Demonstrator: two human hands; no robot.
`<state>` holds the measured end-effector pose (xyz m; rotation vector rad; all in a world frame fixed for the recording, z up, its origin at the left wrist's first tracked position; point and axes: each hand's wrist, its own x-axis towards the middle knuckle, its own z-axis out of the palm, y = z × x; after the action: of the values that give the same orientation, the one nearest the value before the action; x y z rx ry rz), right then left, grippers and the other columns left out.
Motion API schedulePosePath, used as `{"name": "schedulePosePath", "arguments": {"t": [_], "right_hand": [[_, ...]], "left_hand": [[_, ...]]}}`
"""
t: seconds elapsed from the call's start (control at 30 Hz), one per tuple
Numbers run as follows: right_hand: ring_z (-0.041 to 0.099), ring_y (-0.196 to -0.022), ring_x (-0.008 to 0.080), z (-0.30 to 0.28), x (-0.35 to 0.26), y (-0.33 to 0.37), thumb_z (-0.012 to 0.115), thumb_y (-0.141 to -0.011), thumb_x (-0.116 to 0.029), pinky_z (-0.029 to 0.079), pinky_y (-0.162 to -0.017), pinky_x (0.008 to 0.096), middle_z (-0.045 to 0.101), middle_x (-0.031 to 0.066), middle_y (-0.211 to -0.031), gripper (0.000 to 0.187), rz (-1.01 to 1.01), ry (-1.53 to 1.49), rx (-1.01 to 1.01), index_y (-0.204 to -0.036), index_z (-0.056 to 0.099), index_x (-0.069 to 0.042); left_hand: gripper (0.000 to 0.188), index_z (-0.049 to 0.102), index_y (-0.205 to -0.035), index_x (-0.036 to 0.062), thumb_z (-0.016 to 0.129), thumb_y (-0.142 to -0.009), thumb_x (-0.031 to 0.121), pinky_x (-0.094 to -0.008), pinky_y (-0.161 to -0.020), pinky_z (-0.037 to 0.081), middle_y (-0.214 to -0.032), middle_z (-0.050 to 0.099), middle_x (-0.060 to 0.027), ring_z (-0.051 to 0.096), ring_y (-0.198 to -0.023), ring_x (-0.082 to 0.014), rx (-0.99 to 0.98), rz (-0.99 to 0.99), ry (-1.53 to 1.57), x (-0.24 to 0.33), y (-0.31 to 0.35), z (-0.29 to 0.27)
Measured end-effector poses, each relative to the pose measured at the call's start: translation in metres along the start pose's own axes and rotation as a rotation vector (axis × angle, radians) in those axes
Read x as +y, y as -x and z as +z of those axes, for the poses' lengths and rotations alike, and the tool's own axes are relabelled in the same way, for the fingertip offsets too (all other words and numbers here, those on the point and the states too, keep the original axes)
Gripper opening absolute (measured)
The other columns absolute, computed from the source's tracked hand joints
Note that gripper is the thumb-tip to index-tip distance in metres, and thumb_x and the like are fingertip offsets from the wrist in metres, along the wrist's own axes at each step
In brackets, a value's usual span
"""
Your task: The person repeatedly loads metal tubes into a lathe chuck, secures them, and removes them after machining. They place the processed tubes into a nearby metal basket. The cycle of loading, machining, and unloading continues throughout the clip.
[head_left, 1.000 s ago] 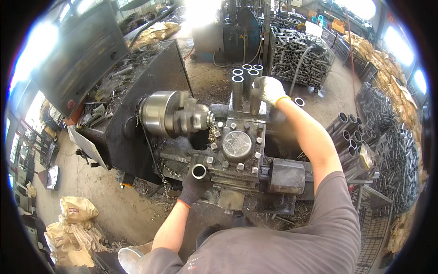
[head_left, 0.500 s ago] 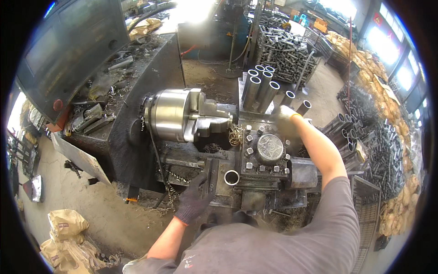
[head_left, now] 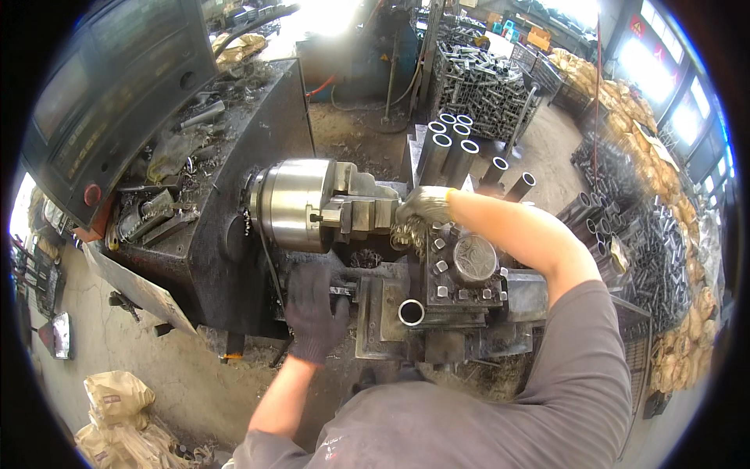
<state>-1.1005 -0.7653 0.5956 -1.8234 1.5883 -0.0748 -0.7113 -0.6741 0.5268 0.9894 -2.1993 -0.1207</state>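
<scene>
A lathe chuck (head_left: 293,205) with stepped jaws (head_left: 367,207) is at the centre left. My right hand (head_left: 426,205), in a pale glove, reaches across the tool post (head_left: 475,259) to the jaw ends. Its fingers bend downward beside curly metal shavings (head_left: 408,236); what lies inside them is hidden. My left hand (head_left: 314,309), in a dark glove, hovers below the chuck near the lathe bed, fingers stretched and thumb apart, holding nothing. A short steel tube (head_left: 411,313) stands upright on the carriage, to the right of that hand.
Several steel tubes (head_left: 449,148) stand upright behind the tool post, with more tubes (head_left: 598,227) stacked to the right. The headstock (head_left: 258,117) carries scraps and shavings. A wire crate of metal parts (head_left: 484,86) stands at the back. Paper sacks (head_left: 117,406) lie at the lower left.
My right hand has moved left from the standing tubes to the chuck jaws. My left hand has shifted left and farther from me, off the carriage. The jaws sit at a different angle.
</scene>
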Motion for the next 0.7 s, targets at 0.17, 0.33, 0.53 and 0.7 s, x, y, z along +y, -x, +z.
{"name": "schedulePosePath", "arguments": {"t": [0.17,0.33,0.53,0.7], "right_hand": [[0.077,-0.101,0.0199,-0.062,-0.011,0.067,0.076,-0.094,-0.018,0.062,-0.093,0.0308,0.078,0.0155,-0.126,0.031,-0.167,0.142,0.45,-0.121,0.079,-0.005],[0.076,-0.097,0.022,-0.074,-0.079,0.097,0.079,-0.083,-0.007,0.063,-0.091,0.0318,0.078,0.0123,-0.115,0.042,-0.282,-0.149,1.301,-0.124,0.075,-0.005],[0.078,-0.089,0.0354,-0.098,-0.056,-0.012,0.082,-0.08,-0.027,0.062,-0.078,0.046,0.079,0.0227,-0.093,0.024,0.076,0.66,0.346,-0.088,0.082,-0.005],[0.069,-0.077,0.0245,-0.025,-0.004,-0.023,0.086,-0.086,-0.041,0.057,-0.076,0.0424,0.076,0.0118,-0.09,0.042,0.012,0.307,-0.195,-0.101,0.079,-0.003]], "left_hand": [[0.086,0.046,-0.155,0.002,0.078,-0.079,0.024,-0.0573,-0.132,0.025,-0.152,0.053,-0.0223,0.044,-0.15,-0.0419,0.143,0.214,-0.396,-0.039,-0.139,0.01],[0.097,0.041,-0.16,-0.0025,0.076,-0.077,0.035,-0.0563,-0.134,0.019,-0.165,0.043,-0.0253,0.038,-0.157,-0.0419,-0.273,0.189,-0.572,-0.046,-0.19,0.005],[0.113,0.056,-0.151,0.0065,0.095,-0.054,0.047,-0.0422,-0.116,0.05,-0.145,0.067,-0.0184,0.063,-0.136,-0.0369,-0.845,0.066,-0.5,-0.011,-0.285,-0.03],[0.087,0.061,-0.146,0.0107,0.091,-0.071,0.041,-0.0447,-0.118,0.047,-0.15,0.063,-0.0176,0.055,-0.143,-0.0375,-0.602,0.204,-0.497,0.02,-0.273,-0.014]]}}
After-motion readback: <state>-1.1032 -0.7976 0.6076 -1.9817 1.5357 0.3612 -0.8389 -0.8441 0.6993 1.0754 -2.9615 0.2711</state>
